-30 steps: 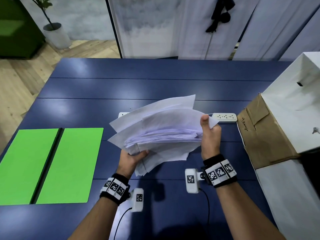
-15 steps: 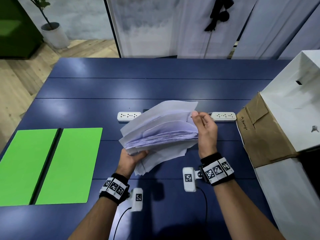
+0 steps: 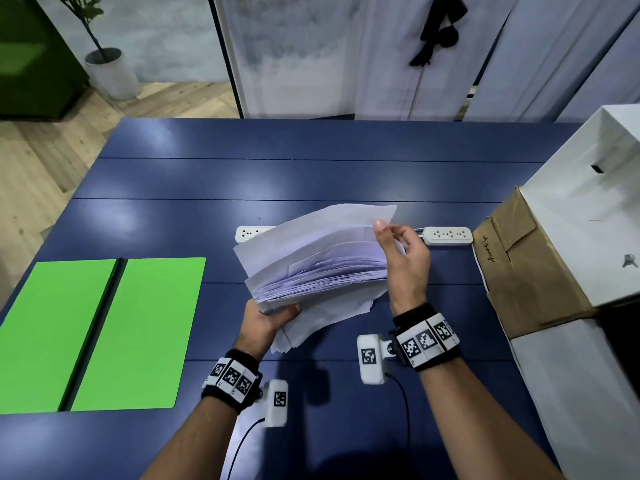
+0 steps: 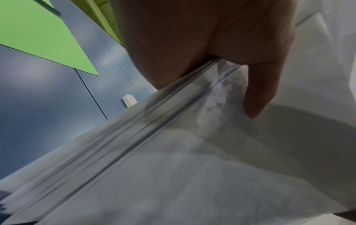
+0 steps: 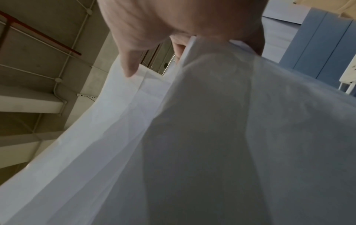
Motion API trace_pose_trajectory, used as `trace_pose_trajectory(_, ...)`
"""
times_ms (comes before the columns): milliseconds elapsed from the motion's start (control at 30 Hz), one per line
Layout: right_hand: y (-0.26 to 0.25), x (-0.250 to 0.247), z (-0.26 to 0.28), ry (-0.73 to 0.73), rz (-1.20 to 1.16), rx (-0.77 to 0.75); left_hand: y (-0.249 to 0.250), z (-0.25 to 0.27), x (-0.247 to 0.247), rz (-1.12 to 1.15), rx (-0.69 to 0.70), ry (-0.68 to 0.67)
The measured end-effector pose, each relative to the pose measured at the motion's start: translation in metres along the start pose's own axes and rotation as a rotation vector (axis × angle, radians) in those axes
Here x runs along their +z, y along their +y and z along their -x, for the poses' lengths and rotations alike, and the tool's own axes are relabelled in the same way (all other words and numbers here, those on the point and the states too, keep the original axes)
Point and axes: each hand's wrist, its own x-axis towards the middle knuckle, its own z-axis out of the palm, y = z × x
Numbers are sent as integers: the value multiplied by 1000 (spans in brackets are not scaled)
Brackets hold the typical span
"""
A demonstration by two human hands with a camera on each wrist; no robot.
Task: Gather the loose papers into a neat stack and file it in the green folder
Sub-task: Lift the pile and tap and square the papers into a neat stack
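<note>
The dark blue slatted table [image 3: 311, 174] is seen from above by the head view, facing forward and down. The fanned sheaf of white paper sheets [image 4: 192, 175] is viewed very closely from beneath by the left wrist view; the same sheets [image 5: 212, 137] are seen obliquely upward toward the ceiling by the right wrist view. The flat bright green folder [image 3: 138, 327] in the head view's lower left is shared with the left wrist view's upper left [image 4: 34, 30].

Office-like room, blue table [image 3: 311, 174], power strips [image 3: 448, 235], partition panels [image 3: 311, 53], potted plant [image 3: 100, 46]

Bare forearms. Each wrist wears a black band [image 3: 426, 341] faced with white squares printed with black codes; beside each band sits a white camera block [image 3: 370, 359] trailing a black cable [image 3: 403, 410].
</note>
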Motion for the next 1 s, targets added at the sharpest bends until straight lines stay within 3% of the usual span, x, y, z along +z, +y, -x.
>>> trace_pose_trajectory(167, 3, 1, -6, 39, 29, 9, 0, 0, 0, -30, -5, 14)
trace_pose_trajectory(400, 7, 2, -7, -40, -36, -10, -7, -1, 5, 55, -61, 86)
trace_pose_trajectory(500, 9, -8, -6, -195, -122, -9, -10, -3, 5, 72, -68, 185)
trace_pose_trajectory(600, 21, -31, -9, -359, -173, -46, -10, -3, -1, 52, -49, 188)
trace_pose_trajectory(833, 69, -70, -8, -533, 20, 141, -12, -1, -21, 57, -108, 174)
trace_pose_trajectory(1000, 83, -68, 0, -606, -57, 301, -13, -1, -19, 112, -138, 208)
